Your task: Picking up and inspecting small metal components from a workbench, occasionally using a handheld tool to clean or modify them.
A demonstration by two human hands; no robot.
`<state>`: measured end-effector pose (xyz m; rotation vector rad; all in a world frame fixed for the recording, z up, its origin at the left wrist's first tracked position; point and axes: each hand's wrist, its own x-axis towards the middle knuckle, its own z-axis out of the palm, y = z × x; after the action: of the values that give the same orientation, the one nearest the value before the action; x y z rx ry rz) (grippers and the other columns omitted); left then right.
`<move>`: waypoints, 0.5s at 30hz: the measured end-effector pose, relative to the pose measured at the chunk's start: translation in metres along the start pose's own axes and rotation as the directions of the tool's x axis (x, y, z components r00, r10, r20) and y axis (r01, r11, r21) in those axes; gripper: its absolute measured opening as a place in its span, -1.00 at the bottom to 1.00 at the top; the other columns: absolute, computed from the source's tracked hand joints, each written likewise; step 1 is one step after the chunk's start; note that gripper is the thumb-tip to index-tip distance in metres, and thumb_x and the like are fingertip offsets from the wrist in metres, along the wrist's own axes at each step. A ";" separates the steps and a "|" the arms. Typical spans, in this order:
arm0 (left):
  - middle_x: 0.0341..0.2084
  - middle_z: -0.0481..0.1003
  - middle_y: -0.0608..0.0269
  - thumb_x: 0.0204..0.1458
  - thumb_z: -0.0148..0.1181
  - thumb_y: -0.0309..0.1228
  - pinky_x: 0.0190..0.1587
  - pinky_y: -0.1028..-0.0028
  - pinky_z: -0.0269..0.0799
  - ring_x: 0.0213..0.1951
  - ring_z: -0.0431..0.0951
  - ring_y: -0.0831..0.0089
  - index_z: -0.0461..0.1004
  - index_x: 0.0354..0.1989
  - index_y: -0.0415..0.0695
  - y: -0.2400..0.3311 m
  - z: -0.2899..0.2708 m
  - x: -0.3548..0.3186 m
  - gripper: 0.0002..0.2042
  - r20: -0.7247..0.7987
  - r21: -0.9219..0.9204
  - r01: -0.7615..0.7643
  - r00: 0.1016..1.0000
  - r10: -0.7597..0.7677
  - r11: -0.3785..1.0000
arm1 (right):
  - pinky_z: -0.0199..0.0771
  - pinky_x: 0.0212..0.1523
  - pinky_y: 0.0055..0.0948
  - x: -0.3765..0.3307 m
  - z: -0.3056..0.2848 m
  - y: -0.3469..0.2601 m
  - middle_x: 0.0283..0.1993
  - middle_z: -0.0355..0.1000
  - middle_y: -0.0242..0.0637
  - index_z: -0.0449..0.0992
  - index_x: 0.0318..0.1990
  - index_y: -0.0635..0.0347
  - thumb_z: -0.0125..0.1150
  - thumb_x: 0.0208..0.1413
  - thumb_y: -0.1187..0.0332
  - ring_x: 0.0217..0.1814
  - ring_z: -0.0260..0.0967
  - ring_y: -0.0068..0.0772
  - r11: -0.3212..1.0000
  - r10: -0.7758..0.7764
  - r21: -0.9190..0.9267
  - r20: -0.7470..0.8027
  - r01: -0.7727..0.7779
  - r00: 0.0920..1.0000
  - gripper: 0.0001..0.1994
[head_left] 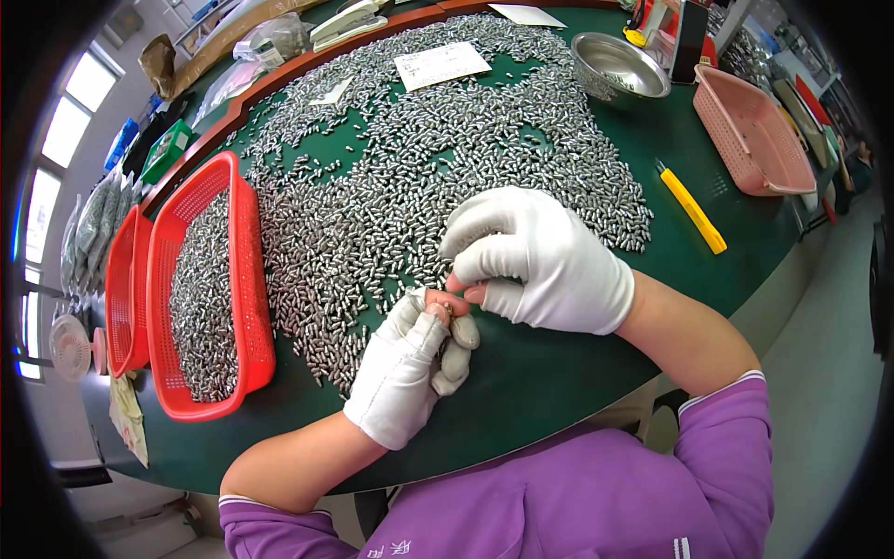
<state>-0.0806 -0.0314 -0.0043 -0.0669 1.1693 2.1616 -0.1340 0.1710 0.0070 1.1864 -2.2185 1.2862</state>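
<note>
A wide spread of small silver metal cylinders (419,177) covers the green table (559,373). My left hand (410,368), in a white glove with bare fingertips, pinches one small metal part (447,306) between thumb and forefinger near the front edge of the pile. My right hand (535,259), also gloved in white, curls over it from the right, its bare fingertips touching the same part. Both hands meet just in front of the heap.
A red basket (244,279) holding more cylinders stands at the left, a second red basket (121,289) beyond it. A steel bowl (619,65), a pink basket (754,130) and a yellow utility knife (691,206) lie at the right. Paper slips (440,65) rest on the pile.
</note>
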 end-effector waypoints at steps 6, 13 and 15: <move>-0.43 0.42 0.36 0.29 -0.02 -0.22 -0.57 0.65 0.12 -0.57 0.27 0.65 0.36 -0.17 -0.07 0.000 0.000 0.000 -0.81 0.022 -0.033 0.015 1.000 -0.015 0.999 | 0.49 -0.29 -0.25 0.000 0.003 -0.003 -0.30 0.48 -0.21 0.55 -0.43 0.21 0.41 -0.29 0.47 -0.28 0.45 -0.11 0.995 -0.095 0.004 0.014 0.095 0.995 -0.81; -0.43 0.42 0.35 0.28 0.01 -0.27 -0.56 0.64 0.14 -0.58 0.24 0.64 0.37 -0.16 -0.06 -0.002 0.002 -0.001 -0.86 -0.025 -0.061 -0.015 1.000 0.014 0.998 | 0.49 -0.25 -0.25 -0.002 -0.001 0.001 -0.30 0.48 -0.24 0.55 -0.44 0.20 0.36 -0.20 0.43 -0.25 0.46 -0.13 0.984 -0.018 -0.175 -0.011 0.016 1.000 -0.87; -0.42 0.42 0.35 0.28 0.02 -0.28 -0.55 0.64 0.14 -0.58 0.24 0.64 0.37 -0.16 -0.05 -0.002 0.003 -0.001 -0.87 -0.011 -0.065 -0.012 1.000 0.011 0.998 | 0.45 -0.26 -0.22 -0.004 0.000 0.003 -0.32 0.44 -0.23 0.50 -0.44 0.18 0.38 -0.30 0.52 -0.25 0.45 -0.12 0.976 -0.050 -0.213 -0.043 0.039 0.998 -0.80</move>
<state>-0.0781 -0.0292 -0.0040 -0.1007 1.1084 2.2118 -0.1343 0.1738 0.0026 1.1056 -2.2164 1.0197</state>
